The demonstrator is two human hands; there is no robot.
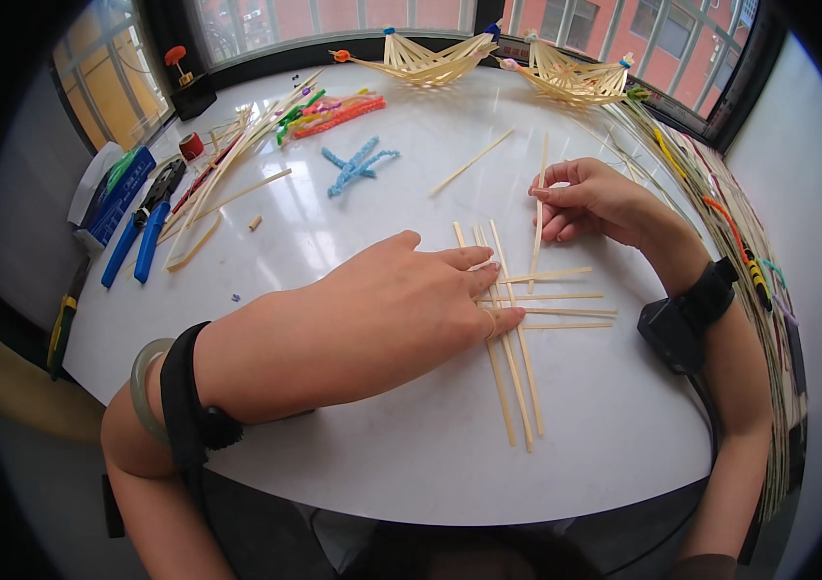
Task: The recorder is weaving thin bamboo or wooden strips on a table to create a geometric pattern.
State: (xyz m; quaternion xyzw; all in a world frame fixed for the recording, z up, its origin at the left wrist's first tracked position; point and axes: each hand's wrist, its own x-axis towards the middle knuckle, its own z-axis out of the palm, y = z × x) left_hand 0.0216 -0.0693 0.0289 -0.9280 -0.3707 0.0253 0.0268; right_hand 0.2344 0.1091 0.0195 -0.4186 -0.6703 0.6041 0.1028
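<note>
Several thin bamboo strips (528,387) cross one another in a lattice on the white table. Over the left part of that lattice lies my left hand (396,290), fingers stretched out and pressing the strips down; it covers part of the crossings. My right hand (585,203) pinches a single bamboo strip (538,232) between thumb and fingers. This strip stands nearly lengthwise, its lower end at the topmost crosswise strip (565,275) on the right side of the lattice. Whether it passes over or under there, I cannot tell.
Behind my hands lie a loose strip (472,162) and blue twisted pipe cleaners (360,166). Coloured pipe cleaners (333,114), blue-handled pliers (148,222) and red tape (190,146) are at the left. Woven bamboo pieces (430,63) stand by the window; long strips (773,387) line the right edge.
</note>
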